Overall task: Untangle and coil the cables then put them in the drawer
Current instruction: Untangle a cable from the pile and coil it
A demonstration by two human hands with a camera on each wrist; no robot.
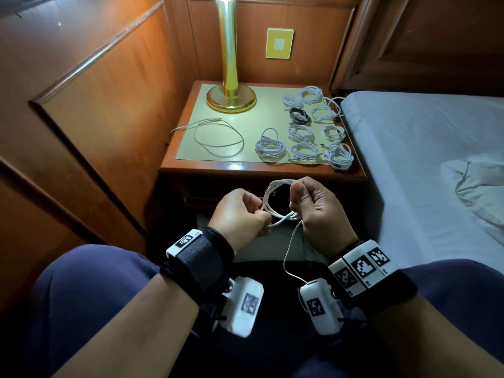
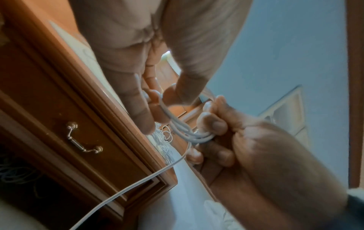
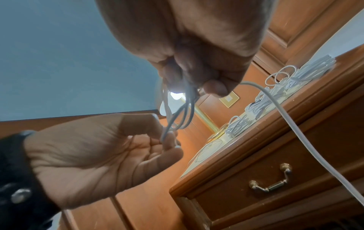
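Both hands hold one white cable [image 1: 272, 199] as a small coil in front of the nightstand. My right hand [image 1: 296, 192] grips the coil's loops in curled fingers [image 3: 214, 88]. At the coil's lower side, my left hand [image 1: 261, 214] pinches a strand between thumb and fingertips [image 2: 155, 101]. The cable's free tail [image 1: 289, 249] hangs down toward my lap. On the nightstand top [image 1: 245, 165] lie several coiled white cables [image 1: 271, 145], one black coil [image 1: 300, 115] and one loose, uncoiled white cable [image 1: 218, 137]. The drawer [image 3: 265, 163] is closed, its brass handle [image 3: 269, 185] hanging down.
A brass lamp [image 1: 230, 77] stands at the back left of the nightstand. The bed [image 1: 422, 159] lies close on the right, wood panelling on the left. Below the drawer a dark space holds what looks like tangled cable [image 2: 15, 172]. My knees frame the bottom of the head view.
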